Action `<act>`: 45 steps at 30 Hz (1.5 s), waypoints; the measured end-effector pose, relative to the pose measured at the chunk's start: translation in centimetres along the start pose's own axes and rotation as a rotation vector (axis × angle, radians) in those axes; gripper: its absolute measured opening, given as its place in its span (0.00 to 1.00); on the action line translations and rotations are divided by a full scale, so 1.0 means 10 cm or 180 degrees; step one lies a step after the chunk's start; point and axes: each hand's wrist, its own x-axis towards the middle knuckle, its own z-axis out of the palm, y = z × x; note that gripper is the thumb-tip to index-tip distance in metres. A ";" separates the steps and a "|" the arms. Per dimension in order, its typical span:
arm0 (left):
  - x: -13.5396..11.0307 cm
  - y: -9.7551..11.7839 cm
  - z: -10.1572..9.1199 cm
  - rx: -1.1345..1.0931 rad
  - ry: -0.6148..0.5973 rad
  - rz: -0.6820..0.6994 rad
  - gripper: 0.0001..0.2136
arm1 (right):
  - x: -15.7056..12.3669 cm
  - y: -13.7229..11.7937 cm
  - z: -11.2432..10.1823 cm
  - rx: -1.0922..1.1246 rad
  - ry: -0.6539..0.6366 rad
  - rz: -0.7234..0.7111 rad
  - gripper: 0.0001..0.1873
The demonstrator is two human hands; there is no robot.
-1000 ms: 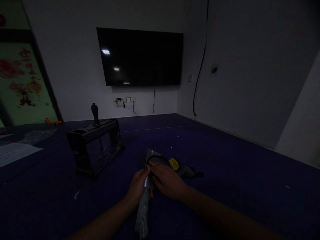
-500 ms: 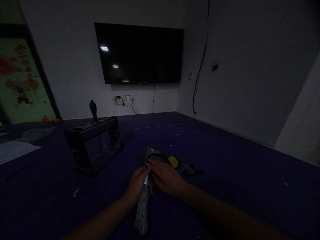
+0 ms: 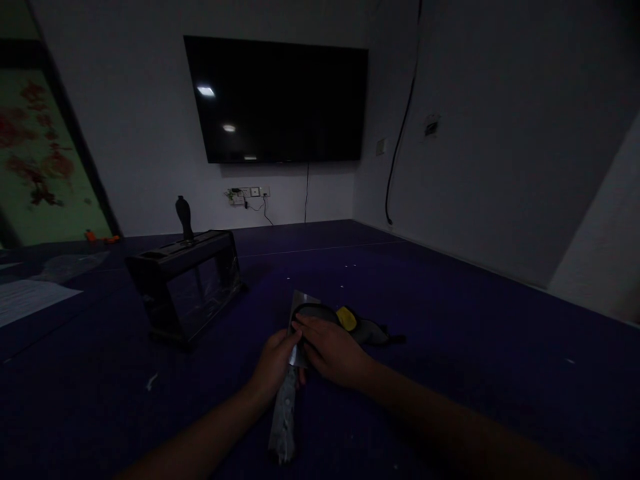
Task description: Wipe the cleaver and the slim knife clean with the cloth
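The room is dim. My left hand [image 3: 274,363] is closed round a large knife [image 3: 286,413] where the patterned handle meets the blade; the handle points toward me and the blade [image 3: 300,303] away. Over the blade lies my right hand [image 3: 330,347], fingers pressing a dark cloth [image 3: 320,313] against it. A yellow patch [image 3: 347,319] and more dark fabric [image 3: 375,332] lie just right of that hand on the purple table [image 3: 450,347].
A black knife block with clear sides [image 3: 187,283] stands at left, one dark handle [image 3: 183,217] sticking up from it. White paper [image 3: 25,297] lies far left. A wall-mounted TV [image 3: 277,100] hangs ahead, with sockets [image 3: 247,195] below it and a cable [image 3: 400,133] down the wall.
Both hands keep their hold on the knife and cloth. Only the view has tipped slightly, so the scene sits a little higher in the picture.
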 end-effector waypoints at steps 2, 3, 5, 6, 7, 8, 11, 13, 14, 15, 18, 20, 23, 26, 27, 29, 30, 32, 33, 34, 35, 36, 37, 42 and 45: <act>0.00 0.00 0.00 -0.0024 0.0007 -0.0008 0.20 | 0.00 0.00 0.00 0.0022 0.0006 0.0002 0.24; 0.00 0.00 0.00 -0.0039 0.0016 -0.0005 0.20 | 0.00 0.00 0.00 0.0027 -0.0001 0.0011 0.24; 0.00 -0.01 0.00 -0.0062 0.0019 0.0010 0.19 | 0.00 0.00 0.00 0.0019 -0.0017 0.0025 0.24; 0.00 -0.01 0.00 -0.0067 0.0018 0.0019 0.19 | 0.00 0.00 0.00 0.0013 -0.0023 0.0022 0.24; 0.00 -0.01 0.00 -0.0066 0.0023 0.0022 0.19 | 0.00 0.00 0.00 0.0007 -0.0020 0.0018 0.24; 0.00 -0.01 0.00 -0.0064 0.0030 0.0024 0.19 | 0.00 0.00 0.00 0.0005 -0.0011 0.0013 0.24; -0.01 0.00 0.01 -0.0056 0.0042 0.0015 0.18 | -0.01 0.01 0.01 0.0021 0.0017 -0.0005 0.24; -0.02 0.01 0.01 -0.0056 0.0046 0.0011 0.18 | -0.01 0.02 0.02 0.0033 0.0027 -0.0013 0.24; -0.02 0.01 0.01 -0.0054 0.0047 0.0014 0.18 | -0.01 0.02 0.03 0.0034 0.0025 -0.0014 0.24; -0.02 0.02 0.01 -0.0050 0.0052 0.0014 0.18 | -0.01 0.03 0.03 0.0029 0.0020 -0.0010 0.24; -0.01 0.01 0.01 -0.0046 0.0065 0.0004 0.18 | -0.01 0.04 0.04 0.0006 -0.0017 -0.0004 0.24; 0.00 0.00 0.01 -0.0041 0.0060 -0.0013 0.18 | -0.01 0.04 0.04 0.0010 -0.0013 -0.0014 0.24; 0.01 -0.01 0.00 -0.0050 0.0029 -0.0006 0.18 | -0.01 0.03 0.03 0.0046 0.0023 -0.0040 0.25; 0.00 -0.02 -0.01 -0.0068 0.0046 0.0016 0.17 | -0.01 0.02 0.01 0.0067 0.0026 -0.0040 0.25; 0.00 -0.02 -0.01 -0.0063 0.0058 0.0009 0.17 | 0.00 0.01 0.01 0.0067 0.0022 -0.0036 0.25; 0.00 -0.02 -0.01 -0.0041 0.0055 -0.0004 0.17 | 0.00 0.01 0.00 0.0058 0.0012 -0.0014 0.24; 0.00 -0.02 -0.01 -0.0036 0.0043 0.0005 0.17 | 0.00 0.00 0.00 0.0048 0.0011 -0.0001 0.24; 0.00 -0.02 0.00 -0.0043 0.0005 0.0032 0.17 | 0.00 0.00 -0.01 0.0017 0.0001 0.0024 0.24; 0.00 -0.02 0.00 -0.0052 -0.0004 0.0042 0.17 | 0.00 0.00 -0.01 -0.0001 -0.0004 0.0031 0.24; 0.00 -0.02 0.00 -0.0061 -0.0003 0.0046 0.17 | 0.00 0.00 0.00 -0.0016 -0.0008 0.0033 0.24; 0.00 -0.01 0.00 -0.0062 0.0004 0.0037 0.17 | 0.00 0.00 0.00 -0.0029 -0.0012 0.0030 0.24; -0.01 -0.01 0.00 -0.0055 0.0012 0.0025 0.17 | 0.00 0.00 0.00 -0.0038 -0.0019 0.0025 0.24; -0.01 0.00 0.01 -0.0045 0.0021 0.0020 0.17 | 0.00 0.00 0.00 -0.0042 -0.0025 0.0016 0.24; -0.03 0.02 0.01 -0.0062 0.0038 0.0019 0.17 | 0.00 0.00 -0.01 -0.0017 -0.0018 -0.0016 0.24; -0.03 0.02 0.01 -0.0055 0.0069 -0.0017 0.16 | 0.01 0.01 0.00 -0.0019 -0.0042 -0.0026 0.24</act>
